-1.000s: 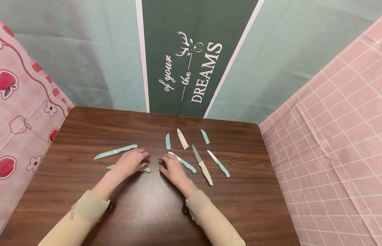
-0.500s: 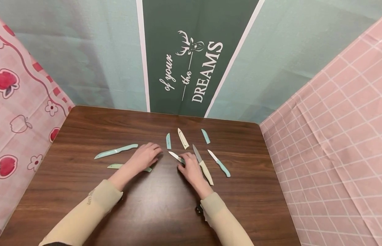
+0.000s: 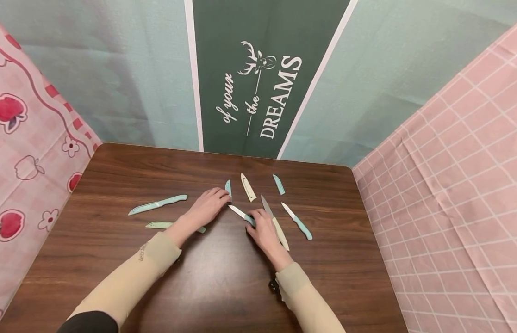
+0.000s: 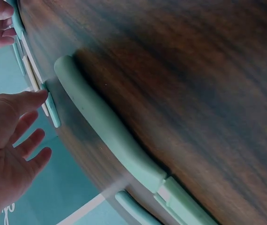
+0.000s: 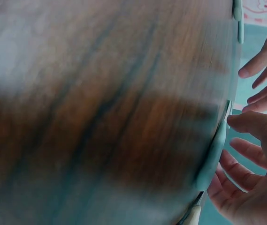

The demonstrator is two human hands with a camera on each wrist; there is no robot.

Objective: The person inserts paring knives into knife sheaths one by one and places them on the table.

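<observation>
In the head view my left hand (image 3: 210, 205) reaches over the lower end of a light blue knife sheath (image 3: 228, 186). Its fingers look loosely bent in the left wrist view, the thumb close to the sheath; contact is unclear. My right hand (image 3: 264, 231) is at the blue handle of a small white-bladed knife (image 3: 237, 212) lying flat. The right wrist view has thumb and fingers loosely about that handle (image 5: 213, 157), not closed round it. A sheathed green knife (image 3: 158, 225) lies partly under my left forearm.
A cream-handled knife (image 3: 279, 233) lies beside my right hand, and another blue-handled knife (image 3: 301, 226) farther right. Behind them are a cream sheath (image 3: 248, 187) and a second blue sheath (image 3: 278, 184). A sheathed blue knife (image 3: 156, 205) lies at the left of the wooden table (image 3: 208, 296).
My left hand has moved right and away from me, from above the green knife to the blue sheath. My right hand has moved right onto the small knife's handle; the knife has stayed put.
</observation>
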